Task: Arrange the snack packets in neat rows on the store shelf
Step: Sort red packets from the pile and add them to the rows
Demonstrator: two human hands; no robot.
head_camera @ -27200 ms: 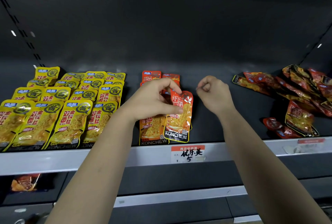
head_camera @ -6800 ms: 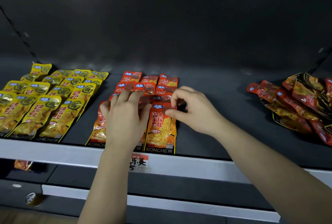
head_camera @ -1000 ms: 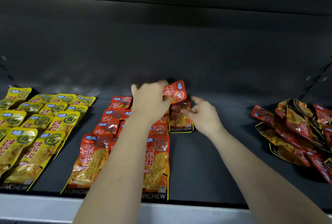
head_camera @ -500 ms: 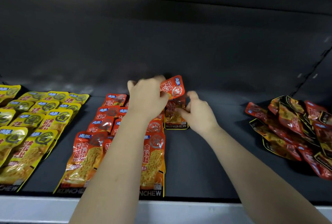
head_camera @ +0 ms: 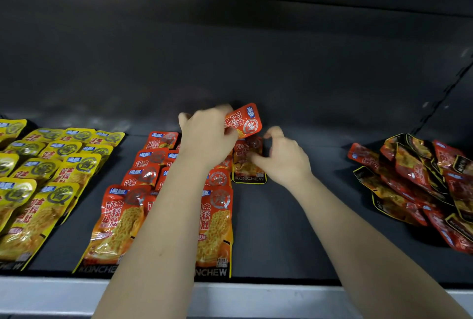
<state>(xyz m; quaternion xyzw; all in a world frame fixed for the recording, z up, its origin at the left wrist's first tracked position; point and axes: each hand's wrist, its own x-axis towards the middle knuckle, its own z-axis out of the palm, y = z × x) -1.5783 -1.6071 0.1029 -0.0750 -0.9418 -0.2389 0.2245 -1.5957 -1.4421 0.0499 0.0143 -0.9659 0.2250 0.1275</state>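
Inspection finds the left hand clenched on a raised packet, gripped by its lower edge and tilted, top toward one o'clock. The right hand sits at three o'clock of a flat packet far back on the shelf. Its thumb is on the packet's face and its fingers arch above the right edge; whether they close on it cannot be told. The flat packet's long axis runs twelve to six, just right of the orange rows. All are glossy foil pouches with crimped seams, on a matte dark deck. Judgement: the raised packet belongs at the flat one's twelve o'clock, and the left hand is nearer. Yellow packets at nine o'clock lie ordered; the dark red pile at three o'clock lies loose.
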